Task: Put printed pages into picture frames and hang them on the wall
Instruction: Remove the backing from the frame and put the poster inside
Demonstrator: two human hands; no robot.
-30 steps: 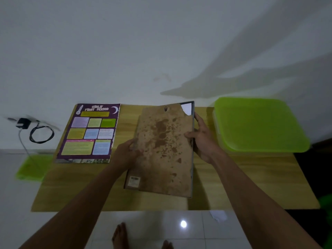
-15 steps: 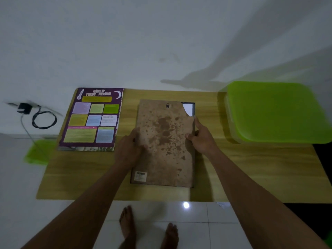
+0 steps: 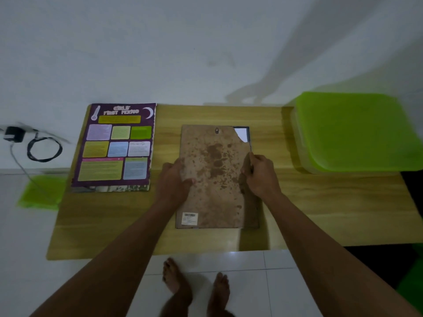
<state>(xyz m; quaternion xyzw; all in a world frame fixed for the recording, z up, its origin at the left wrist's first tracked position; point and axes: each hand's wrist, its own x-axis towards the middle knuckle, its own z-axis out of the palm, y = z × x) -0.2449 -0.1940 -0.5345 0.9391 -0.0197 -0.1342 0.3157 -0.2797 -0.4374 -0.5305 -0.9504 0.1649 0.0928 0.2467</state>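
A picture frame (image 3: 251, 211) lies face down on the wooden table (image 3: 320, 213), its stained brown backing board (image 3: 215, 184) facing up with a small hanger near the far edge. The board's far right corner is torn, showing white beneath. My left hand (image 3: 175, 179) presses on the board's left edge. My right hand (image 3: 261, 175) grips the board's right edge, which is lifted slightly off the frame. A stack of printed pages (image 3: 116, 147), topped by a purple poster, lies at the table's left.
A green plastic lidded box (image 3: 357, 131) sits on the table's right end. A black charger with coiled cable (image 3: 34, 145) hangs at the wall on the left, above a green lid (image 3: 41, 193) on the floor. My bare feet (image 3: 196, 287) stand on white tiles.
The frame went from tilted up in both hands to lying flat on the table. My right hand now pinches the backing board's right edge and lifts it slightly.
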